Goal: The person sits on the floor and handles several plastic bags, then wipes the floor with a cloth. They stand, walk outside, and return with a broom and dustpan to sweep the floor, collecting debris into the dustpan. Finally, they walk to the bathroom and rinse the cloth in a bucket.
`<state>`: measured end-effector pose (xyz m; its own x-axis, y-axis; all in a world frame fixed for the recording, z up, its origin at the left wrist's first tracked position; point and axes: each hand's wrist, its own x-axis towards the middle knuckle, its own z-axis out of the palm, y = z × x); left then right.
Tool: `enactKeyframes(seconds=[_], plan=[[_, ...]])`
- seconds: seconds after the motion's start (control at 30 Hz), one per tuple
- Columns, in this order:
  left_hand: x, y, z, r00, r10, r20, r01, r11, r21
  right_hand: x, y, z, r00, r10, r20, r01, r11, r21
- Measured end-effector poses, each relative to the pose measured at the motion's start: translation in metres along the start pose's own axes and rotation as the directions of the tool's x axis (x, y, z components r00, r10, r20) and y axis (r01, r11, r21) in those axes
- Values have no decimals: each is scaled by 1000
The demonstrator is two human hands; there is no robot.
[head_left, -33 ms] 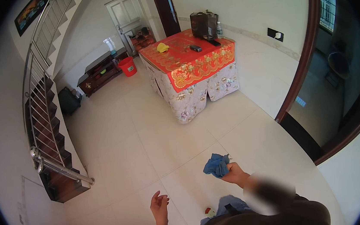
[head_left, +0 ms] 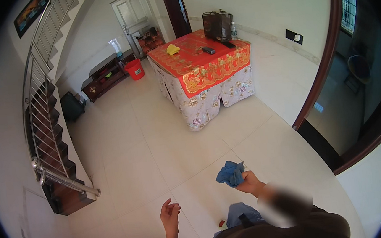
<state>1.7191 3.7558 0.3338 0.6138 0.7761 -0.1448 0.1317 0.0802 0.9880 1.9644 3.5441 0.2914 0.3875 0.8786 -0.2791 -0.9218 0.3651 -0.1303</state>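
Observation:
A crumpled blue cloth (head_left: 230,174) is gripped in my right hand (head_left: 252,184), held out in front of my body above the tiled floor. Its folds hide most of my fingertips. My left hand (head_left: 169,216) is raised to the left of it, with nothing in it; the fingers are loosely bent and apart. Farther ahead stands a table (head_left: 216,73) under a red and gold cloth and a floral skirt. On it lie a yellow cloth (head_left: 173,49), a small dark device (head_left: 208,50) and a dark bag (head_left: 217,26) beside a clear bottle (head_left: 234,31).
A curved staircase with a metal railing (head_left: 68,179) rises at the left. Beyond it are a dark suitcase (head_left: 73,106), a low wooden cabinet (head_left: 91,89) and a red bucket (head_left: 135,70). At the right, a wooden-framed doorway (head_left: 318,93) opens into another room.
The view has shifted very slightly. My right hand still grips the blue cloth, and my left hand has risen a little.

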Motion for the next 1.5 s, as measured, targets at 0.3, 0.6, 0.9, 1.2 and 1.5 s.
enactKeyframes(seconds=[0.3,0.6,0.9,1.2,1.5], plan=[[333,41,1,998,56,17,-57,993,104,301,-87,55,985,-57,161,76,991,-112],[609,89,-99,968,-18,-251,6,999,-48,666,-116,182,984,94,150,-83,994,-77],[930,104,-162,979,-14,-204,-10,993,-118,956,-153,252,978,38,207,-13,992,-123],[1275,172,-108,990,70,124,-67,997,-25,1178,-235,311,990,-144,-4,141,979,-149],[1570,221,-76,988,75,136,-90,990,104,1454,-334,414,973,-126,-195,117,992,-57]])
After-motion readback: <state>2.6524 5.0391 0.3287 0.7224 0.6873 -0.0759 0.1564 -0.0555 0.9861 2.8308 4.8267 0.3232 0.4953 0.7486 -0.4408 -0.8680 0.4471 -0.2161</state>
